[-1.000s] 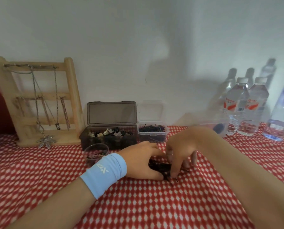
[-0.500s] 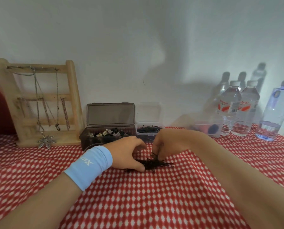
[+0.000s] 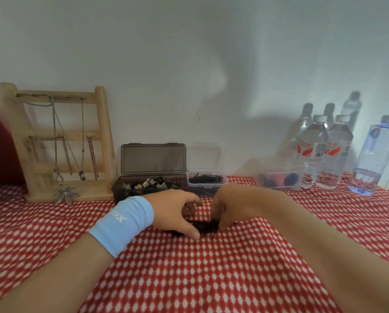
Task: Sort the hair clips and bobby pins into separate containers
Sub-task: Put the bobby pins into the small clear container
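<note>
The only lettering that comes near to reading is a white printed mark on the light-blue wristband (image 3: 121, 224), worn just behind the left hand (image 3: 173, 211). It lies upside down to the camera; its first letter looks like an X, and the rest is unclear.

At the table's far right corner, two water bottles (image 3: 313, 150) carry red-and-white labels with lettering too small to read. The larger bottle (image 3: 377, 154) beside them bears a bluish oval emblem, also illegible.
</note>
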`<state>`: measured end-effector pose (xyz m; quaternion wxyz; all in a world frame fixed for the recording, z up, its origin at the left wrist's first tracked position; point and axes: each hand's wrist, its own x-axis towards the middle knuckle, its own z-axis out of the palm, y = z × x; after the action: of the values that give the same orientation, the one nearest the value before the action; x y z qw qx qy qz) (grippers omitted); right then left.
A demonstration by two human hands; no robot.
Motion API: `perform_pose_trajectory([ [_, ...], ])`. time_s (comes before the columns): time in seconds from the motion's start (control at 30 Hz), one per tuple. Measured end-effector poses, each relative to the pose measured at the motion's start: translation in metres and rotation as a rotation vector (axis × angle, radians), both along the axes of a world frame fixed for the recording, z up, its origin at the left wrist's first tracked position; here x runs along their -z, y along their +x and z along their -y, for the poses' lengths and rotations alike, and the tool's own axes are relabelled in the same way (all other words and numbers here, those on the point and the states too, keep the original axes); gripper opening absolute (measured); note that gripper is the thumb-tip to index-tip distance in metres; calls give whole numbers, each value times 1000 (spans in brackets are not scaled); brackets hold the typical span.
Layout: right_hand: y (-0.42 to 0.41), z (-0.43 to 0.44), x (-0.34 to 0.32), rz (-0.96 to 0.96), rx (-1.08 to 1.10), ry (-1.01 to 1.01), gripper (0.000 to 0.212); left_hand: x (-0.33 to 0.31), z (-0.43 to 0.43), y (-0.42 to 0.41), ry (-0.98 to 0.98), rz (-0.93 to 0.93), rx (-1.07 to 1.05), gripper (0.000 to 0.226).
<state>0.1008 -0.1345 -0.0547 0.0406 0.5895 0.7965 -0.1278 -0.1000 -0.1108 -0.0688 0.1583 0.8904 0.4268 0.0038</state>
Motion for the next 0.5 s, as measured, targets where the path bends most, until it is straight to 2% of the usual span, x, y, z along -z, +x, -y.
perform_pose_trajectory([
  [0.07,-1,0,-1,-27,-10,33,28,-3,-1,-5,44,-105,-8,74],
  [0.13,-3,1,-3,-43,-49,30,33,-1,-3,-7,83,-122,-6,53],
  [0.2,-4,0,-5,-22,-61,30,46,5,-4,-5,110,-73,-10,36],
  [0.27,-6,1,-6,51,-64,5,63,10,-4,-1,114,-16,-19,29],
  [0.37,-9,1,-1,124,-162,-66,72,11,-2,2,122,22,-21,26],
  [0.43,-9,-1,2,82,-181,-50,65,7,-2,0,93,10,-22,32],
  [0.5,-9,-3,4,25,-186,-11,53,2,-1,-3,56,-81,-15,47],
])
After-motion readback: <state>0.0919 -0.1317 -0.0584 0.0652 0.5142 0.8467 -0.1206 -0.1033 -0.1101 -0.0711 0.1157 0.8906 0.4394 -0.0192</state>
